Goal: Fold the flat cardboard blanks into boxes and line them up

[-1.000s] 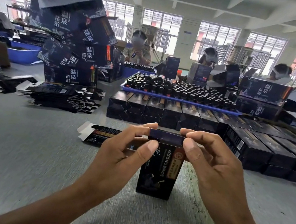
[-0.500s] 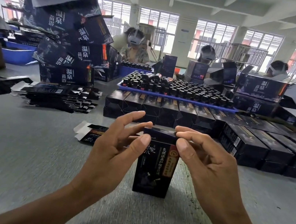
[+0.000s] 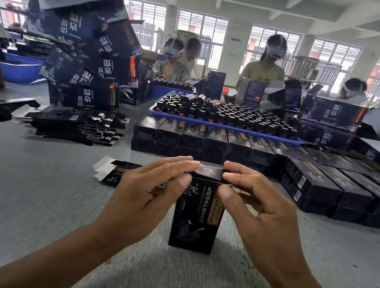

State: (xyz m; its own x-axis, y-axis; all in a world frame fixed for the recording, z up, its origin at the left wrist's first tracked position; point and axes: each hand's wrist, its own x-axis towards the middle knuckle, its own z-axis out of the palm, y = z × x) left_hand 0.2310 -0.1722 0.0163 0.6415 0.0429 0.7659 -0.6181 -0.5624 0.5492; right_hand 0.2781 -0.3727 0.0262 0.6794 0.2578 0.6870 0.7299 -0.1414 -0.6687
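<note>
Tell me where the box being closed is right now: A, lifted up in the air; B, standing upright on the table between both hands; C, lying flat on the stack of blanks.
B: the black box stands upright on the grey table, with the left hand and right hand pinching its top flap.

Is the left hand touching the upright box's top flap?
Touching. The head view shows the left hand's fingers lying on the top flap of the upright box with its thumb on the front edge; no gap visible.

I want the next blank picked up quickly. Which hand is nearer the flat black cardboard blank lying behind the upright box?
Left. The left hand partly overlaps the flat black cardboard blank; the right hand is across the upright black box.
</note>
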